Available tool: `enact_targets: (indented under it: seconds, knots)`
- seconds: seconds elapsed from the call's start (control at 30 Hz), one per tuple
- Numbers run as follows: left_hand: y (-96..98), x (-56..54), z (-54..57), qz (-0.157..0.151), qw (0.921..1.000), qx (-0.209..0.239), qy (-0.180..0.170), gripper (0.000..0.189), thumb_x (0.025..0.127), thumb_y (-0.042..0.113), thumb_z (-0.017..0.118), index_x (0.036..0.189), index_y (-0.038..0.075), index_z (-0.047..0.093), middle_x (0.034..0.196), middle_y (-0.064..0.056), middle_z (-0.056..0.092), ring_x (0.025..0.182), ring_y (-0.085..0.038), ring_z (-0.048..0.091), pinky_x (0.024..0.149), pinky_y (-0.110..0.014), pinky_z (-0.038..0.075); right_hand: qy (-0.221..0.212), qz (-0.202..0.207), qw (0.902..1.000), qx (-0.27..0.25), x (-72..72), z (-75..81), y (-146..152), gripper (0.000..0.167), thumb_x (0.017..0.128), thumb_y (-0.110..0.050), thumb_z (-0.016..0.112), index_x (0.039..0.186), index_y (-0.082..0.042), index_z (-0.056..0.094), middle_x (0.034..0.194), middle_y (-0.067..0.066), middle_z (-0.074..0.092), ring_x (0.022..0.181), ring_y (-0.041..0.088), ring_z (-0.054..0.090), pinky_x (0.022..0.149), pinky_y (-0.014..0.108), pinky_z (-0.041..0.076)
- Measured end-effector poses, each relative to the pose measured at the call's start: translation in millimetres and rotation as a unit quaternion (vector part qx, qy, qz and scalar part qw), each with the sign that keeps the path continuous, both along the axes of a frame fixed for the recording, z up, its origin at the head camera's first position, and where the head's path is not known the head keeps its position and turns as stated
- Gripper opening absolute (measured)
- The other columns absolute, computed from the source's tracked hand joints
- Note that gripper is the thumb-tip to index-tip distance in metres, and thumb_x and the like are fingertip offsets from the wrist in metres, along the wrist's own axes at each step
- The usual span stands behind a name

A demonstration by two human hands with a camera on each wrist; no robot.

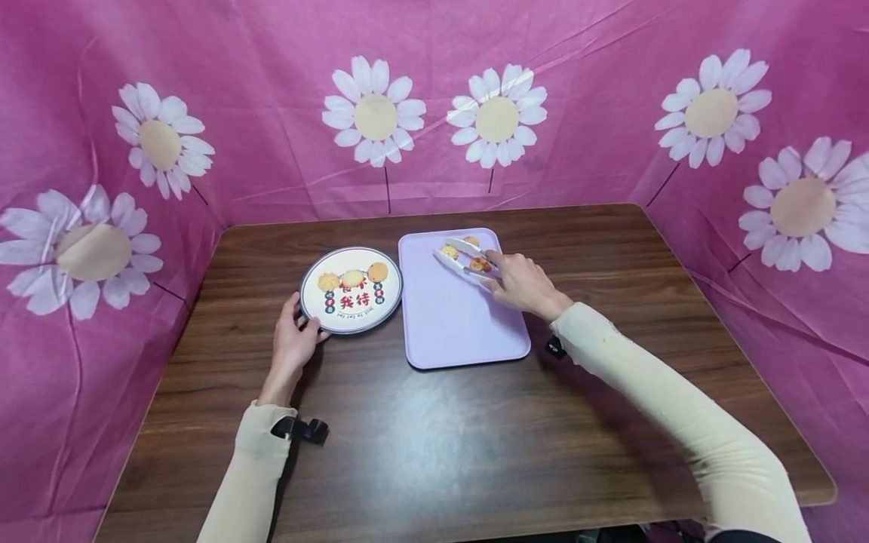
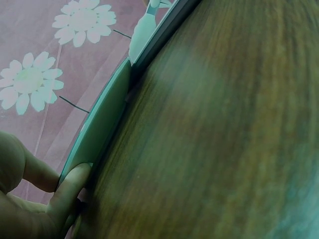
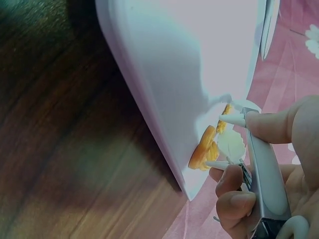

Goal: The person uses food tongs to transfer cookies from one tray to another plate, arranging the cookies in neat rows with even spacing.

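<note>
A round white plate (image 1: 314, 298) with a dark rim and red lettering lies at left. My left hand (image 1: 293, 343) grips its near-left rim; in the left wrist view the thumb (image 2: 75, 186) presses its side. Three cookies lie on the plate: a ridged one (image 1: 328, 282), a pale oval one (image 1: 352, 279) and a round golden one (image 1: 377, 272). My right hand (image 1: 523, 285) holds tongs (image 1: 468, 247) over the far part of a lilac tray (image 1: 462, 324). Between and beside the tongs' spread arms lie a browner cookie (image 1: 480, 265), a yellow one (image 1: 449, 251) and another (image 1: 471, 240).
Plate and tray stand side by side on a dark wooden table (image 1: 421, 437). A pink cloth with white flowers (image 1: 434, 188) hangs around its back and sides. Each wrist carries a small black camera mount, the left one (image 1: 299, 430) just above the tabletop.
</note>
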State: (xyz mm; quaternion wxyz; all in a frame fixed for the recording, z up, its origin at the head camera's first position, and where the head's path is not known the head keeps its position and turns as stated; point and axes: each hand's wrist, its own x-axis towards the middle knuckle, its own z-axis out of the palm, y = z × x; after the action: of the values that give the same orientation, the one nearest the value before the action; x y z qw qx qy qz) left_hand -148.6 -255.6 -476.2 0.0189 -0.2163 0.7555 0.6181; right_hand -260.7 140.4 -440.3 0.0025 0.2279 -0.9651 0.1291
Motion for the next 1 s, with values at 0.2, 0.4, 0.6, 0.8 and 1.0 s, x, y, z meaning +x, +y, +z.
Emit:
enact_targets:
  seconds: [0.2, 0.4, 0.6, 0.8, 1.0]
  knots:
    - [0.1, -0.3, 1.0, 0.0, 1.0, -0.006, -0.006, 0.073, 0.106, 0.0, 0.043, 0.169, 0.013, 0.008, 0.174, -0.017, 0.017, 0.153, -0.031, 0.038, 0.081, -0.009, 0.063, -0.002, 0.008, 1.0, -0.005, -0.4, 0.7, -0.6, 0.058, 0.098, -0.032, 0.067, 0.147, -0.005, 0.054, 0.099, 0.022, 0.071, 0.073, 0.029, 0.059, 0.056, 0.047, 0.055]
    - [1.0, 0.2, 1.8, 0.0, 0.9999, -0.009, -0.009, 0.073, 0.107, 0.0, 0.043, 0.169, 0.014, 0.007, 0.174, -0.017, 0.017, 0.153, -0.031, 0.039, 0.084, -0.011, 0.063, 0.002, 0.016, 0.9999, -0.007, -0.7, 4.2, -2.8, 0.058, 0.098, -0.031, 0.068, 0.148, -0.006, 0.053, 0.085, 0.016, 0.065, 0.07, 0.027, 0.057, 0.054, 0.043, 0.054]
    - [-0.6, -1.1, 2.0, 0.002, 0.9999, -0.01, -0.008, 0.073, 0.106, 0.001, 0.043, 0.169, 0.014, 0.008, 0.173, -0.017, 0.019, 0.153, -0.032, 0.039, 0.082, -0.01, 0.063, 0.0, 0.025, 0.9994, -0.022, 0.5, 12.7, -11.2, 0.062, 0.099, -0.031, 0.067, 0.154, -0.009, 0.049, 0.096, 0.02, 0.068, 0.072, 0.027, 0.057, 0.054, 0.043, 0.054]
    - [-0.6, -1.4, 4.2, 0.001, 0.9999, -0.006, -0.008, 0.073, 0.107, 0.001, 0.043, 0.169, 0.015, 0.008, 0.173, -0.016, 0.019, 0.153, -0.031, 0.038, 0.083, -0.01, 0.063, 0.014, 0.053, 0.9977, -0.039, 7.3, 18.9, -26.8, 0.062, 0.098, -0.03, 0.07, 0.154, -0.011, 0.05, 0.11, 0.019, 0.073, 0.076, 0.029, 0.063, 0.059, 0.049, 0.059]
    - [-0.3, -0.6, 4.0, 0.0, 0.9999, -0.007, -0.013, 0.073, 0.107, 0.0, 0.043, 0.169, 0.014, 0.008, 0.174, -0.016, 0.018, 0.154, -0.031, 0.037, 0.085, -0.011, 0.063, 0.026, 0.098, 0.9938, -0.046, 16.8, 20.7, -45.3, 0.061, 0.098, -0.028, 0.071, 0.151, -0.006, 0.052, 0.12, 0.021, 0.074, 0.083, 0.027, 0.063, 0.073, 0.05, 0.063]
